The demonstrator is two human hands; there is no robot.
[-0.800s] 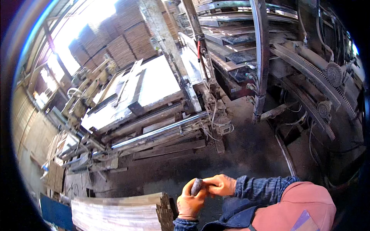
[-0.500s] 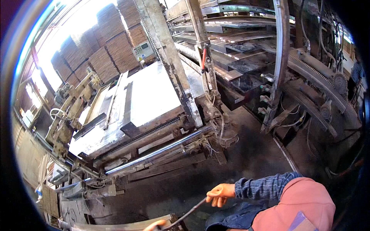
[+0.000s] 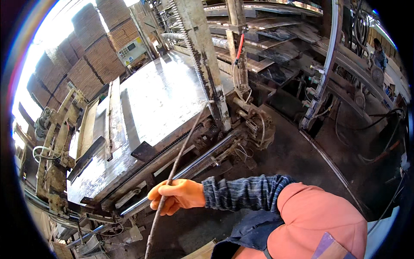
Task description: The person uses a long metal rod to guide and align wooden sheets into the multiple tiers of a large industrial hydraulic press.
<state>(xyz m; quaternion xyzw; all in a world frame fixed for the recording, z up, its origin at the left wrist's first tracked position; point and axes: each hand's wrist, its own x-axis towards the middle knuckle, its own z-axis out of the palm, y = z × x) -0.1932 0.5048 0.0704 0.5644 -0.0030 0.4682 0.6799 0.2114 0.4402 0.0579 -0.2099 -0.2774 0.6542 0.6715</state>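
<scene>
My right hand [image 3: 177, 196] is closed around a long, thin, dark rod [image 3: 183, 149]. The rod slants up from the lower edge of the view, through my fingers, and its upper end overlaps the near right corner of a flat metal machine bed [image 3: 159, 103]. I cannot tell whether that end touches the machine. My right arm, in a dark striped cuff and pink sleeve, reaches in from the lower right. My left hand is out of view.
A toothed upright post [image 3: 200, 56] rises at the bed's right corner. Sheets on a tiered rack [image 3: 276, 47] stand behind it. Tall stacks of brown boards [image 3: 88, 47] and a control box [image 3: 131, 51] are at the back left. A metal rail [image 3: 332, 168] crosses the floor.
My right hand has moved left and up, carrying the rod, which now points up toward the machine. My left hand, partly visible at the lower edge before, has left the view.
</scene>
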